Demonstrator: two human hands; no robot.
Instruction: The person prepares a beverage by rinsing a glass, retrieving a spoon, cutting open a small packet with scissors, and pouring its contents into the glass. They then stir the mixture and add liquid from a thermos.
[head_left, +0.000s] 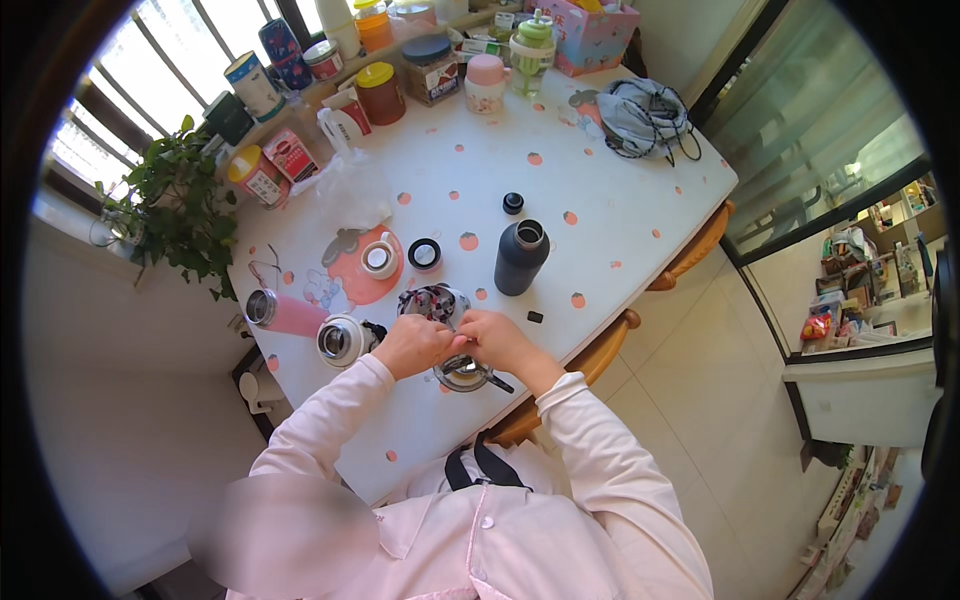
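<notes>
My left hand (419, 345) and my right hand (495, 339) meet fingertip to fingertip above the table's near edge; whether something small is between them cannot be told. Just beyond them lies a dark, floral-patterned object (430, 301). Below my fingers stands an open container with a dark handle (463, 373). A white bottle with an open steel mouth (343, 341) stands left of my left hand, beside a pink tumbler (292, 313) lying tilted. A dark uncapped bottle (521, 257) is upright beyond my right hand. Lids (377, 258) (425, 255) rest on the table.
A small black piece (535, 317) lies right of my hands, and a black cap (513, 202) behind the dark bottle. A plastic bag (352, 187), jars (380, 94) and boxes line the window side. A grey drawstring bag (643, 116) is at the far right; wooden chairs (607, 349) adjoin the table edge.
</notes>
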